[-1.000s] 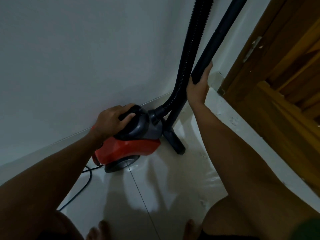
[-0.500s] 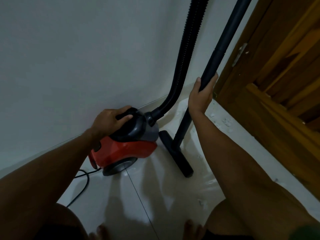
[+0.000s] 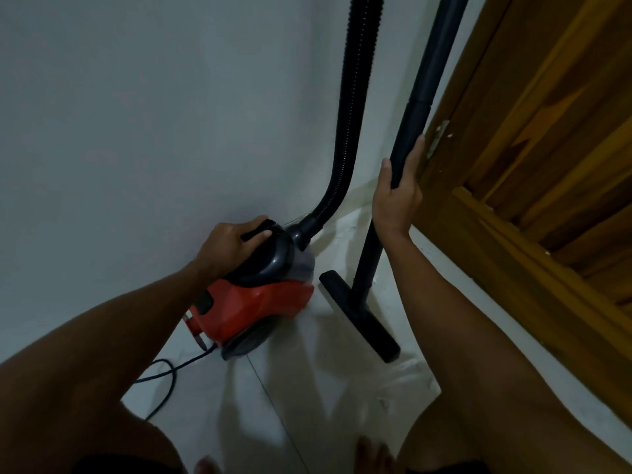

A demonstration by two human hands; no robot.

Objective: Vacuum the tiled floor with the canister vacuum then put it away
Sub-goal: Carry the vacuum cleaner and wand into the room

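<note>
Left hand [image 3: 227,246]: your fingers were clamped on the canister vacuum [image 3: 260,292], by the wall [image 3: 136,131].
Right hand [image 3: 396,196]: wrapped around the wand [image 3: 415,114].
Wand axis: near upright, floor head [image 3: 359,318] just right of the canister.

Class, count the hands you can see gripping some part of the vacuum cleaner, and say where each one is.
2. The left hand is on the canister's top handle, by the wall. The right hand wraps the black wand, beside the wooden door. None seems hidden.
</note>
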